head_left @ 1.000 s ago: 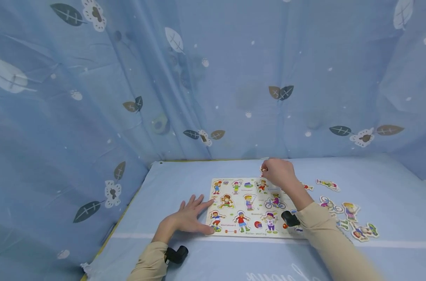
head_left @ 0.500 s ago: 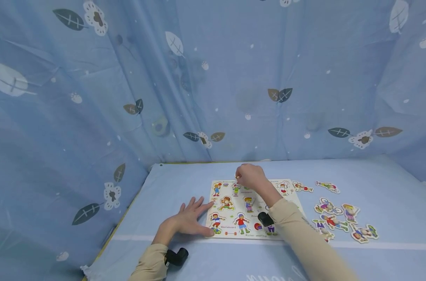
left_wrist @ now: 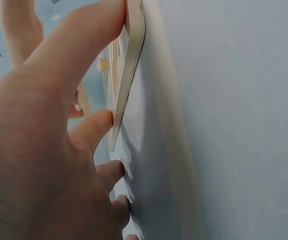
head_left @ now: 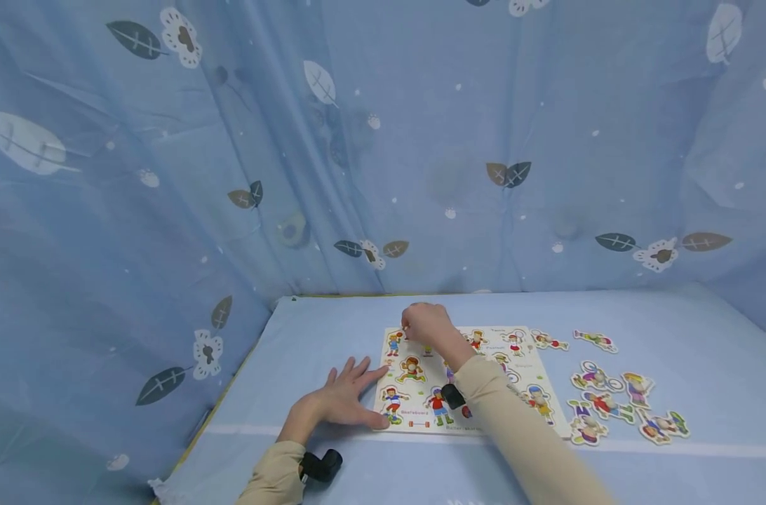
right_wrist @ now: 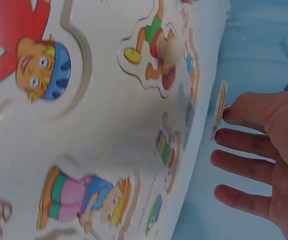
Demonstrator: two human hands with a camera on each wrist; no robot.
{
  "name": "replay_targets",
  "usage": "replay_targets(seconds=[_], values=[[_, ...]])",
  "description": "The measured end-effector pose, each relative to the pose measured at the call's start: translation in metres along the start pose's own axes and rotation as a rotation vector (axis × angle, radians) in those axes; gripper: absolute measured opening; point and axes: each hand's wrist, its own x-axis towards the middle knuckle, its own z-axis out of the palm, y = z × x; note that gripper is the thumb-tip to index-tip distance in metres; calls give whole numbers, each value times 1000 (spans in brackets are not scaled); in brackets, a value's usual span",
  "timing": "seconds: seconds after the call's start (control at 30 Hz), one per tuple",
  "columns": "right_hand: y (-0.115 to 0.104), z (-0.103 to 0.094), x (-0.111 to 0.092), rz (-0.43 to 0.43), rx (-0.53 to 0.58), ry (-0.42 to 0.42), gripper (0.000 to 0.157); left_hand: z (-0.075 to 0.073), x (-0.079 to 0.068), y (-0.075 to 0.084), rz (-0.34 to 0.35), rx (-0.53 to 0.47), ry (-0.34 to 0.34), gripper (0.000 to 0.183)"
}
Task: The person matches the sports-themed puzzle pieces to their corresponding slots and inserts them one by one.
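A wooden peg puzzle board (right_wrist: pixel 116 120) with sports children printed on it lies flat on the table. In the head view, my left hand (head_left: pixel 345 398) rests at the board's left edge with fingers spread, thumb and forefinger touching it. My right hand (head_left: pixel 428 326) is over the board's top left corner. Between its thumb and fingers it pinches a thin wooden puzzle piece (right_wrist: pixel 219 111), seen edge-on in the right wrist view and held off the board. The piece's picture is hidden. A runner piece (right_wrist: pixel 159 50) with a knob sits in its recess.
Several loose puzzle pieces lie right of the board, among them a cyclist piece (head_left: pixel 594 379) and a piece (head_left: pixel 595 341) near the back. A light blue cloth (head_left: pixel 320 330) covers the table. A patterned blue curtain (head_left: pixel 421 140) hangs behind and at the left.
My right hand has moved left with the piece, from above the board's top middle to its top left corner. The left hand keeps its place.
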Motion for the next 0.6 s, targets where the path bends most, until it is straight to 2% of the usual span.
replay_targets(seconds=[0.17,0.33,0.47,0.6], values=[[-3,11,4,-24,32,-74,8,4,1,0,-3,-1,-4,97],[-5,10,3,-29,69,-173,10,5,2,0,-4,5,-8,97],[-4,6,0,-14,115,-191,17,3,2,-1,-5,16,-7,97],[-5,8,0,-8,157,-169,17,2,1,-2,-12,22,-7,98]])
